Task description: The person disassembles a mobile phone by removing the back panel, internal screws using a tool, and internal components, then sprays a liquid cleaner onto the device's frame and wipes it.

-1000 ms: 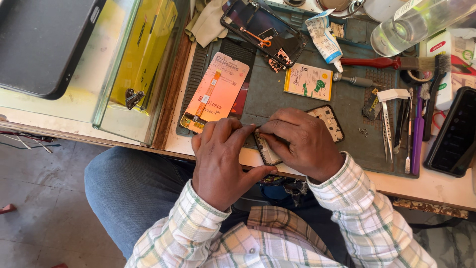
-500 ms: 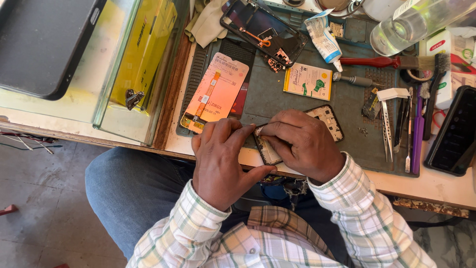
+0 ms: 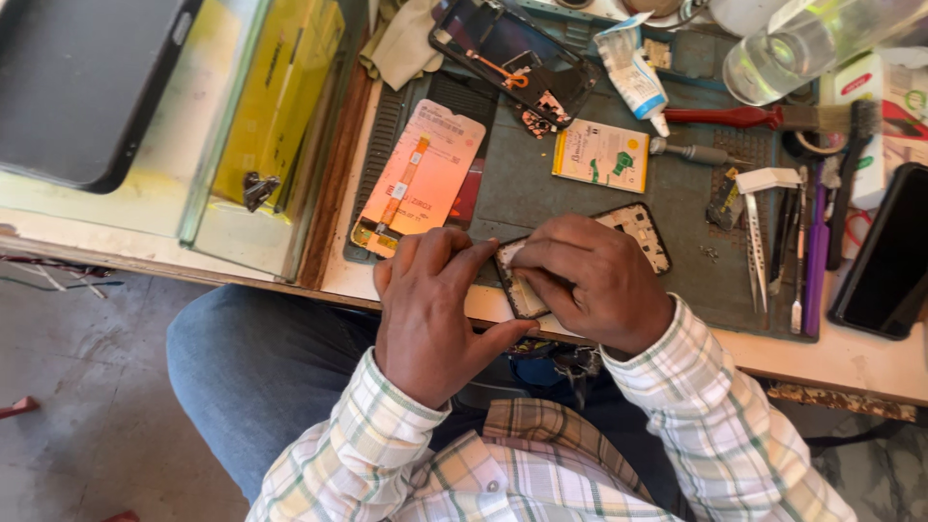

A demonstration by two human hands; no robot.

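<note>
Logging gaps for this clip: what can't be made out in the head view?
- Phone frame: its near half is covered by the right hand and the left hand.
- Fingertips: what they press or pinch is hidden between them.
- Clear bottle: cut off by the top edge.
- Dark phone: cut off by the right edge.
- Tweezers: tips too small to tell.

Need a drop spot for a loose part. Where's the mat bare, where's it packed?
Bare mat lies between the orange-pink screen panel, the yellow-white battery and the opened phone under both hands. The right edge is crowded with tweezers, a purple tool and a red-handled brush. Top is packed: phone frame, tube, bottle.
</note>
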